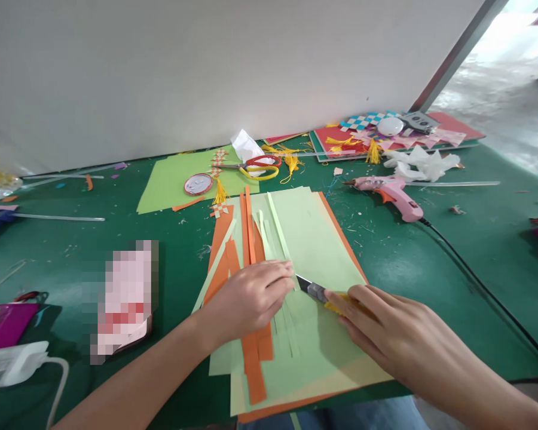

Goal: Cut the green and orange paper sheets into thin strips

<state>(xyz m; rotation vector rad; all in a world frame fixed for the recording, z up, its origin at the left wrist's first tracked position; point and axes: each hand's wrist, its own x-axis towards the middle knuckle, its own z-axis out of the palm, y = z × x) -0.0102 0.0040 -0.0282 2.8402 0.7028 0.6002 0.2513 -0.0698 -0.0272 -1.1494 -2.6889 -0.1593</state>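
Observation:
My left hand (pixel 251 295) rests over the paper pile with its fingers pinched together at the lower end of a narrow pale green strip (pixel 278 230). A yellow utility knife (pixel 316 291) is gripped in my right hand (pixel 376 325), its blade extended and pointing left, close to my left fingertips. Beneath both hands lie pale green sheets (pixel 323 239) on top of orange paper (pixel 217 251). Several orange strips (pixel 253 370) run under and past my left hand, beside thin green strips.
Beyond the papers are scissors (pixel 262 167), a green sheet (pixel 161 179), a round tin (pixel 198 184) and yellow tassels (pixel 291 164). A pink glue gun (pixel 399 194) with a black cord is at right. A pixelated pink object (pixel 128 292) and a white charger (pixel 13 364) are at left.

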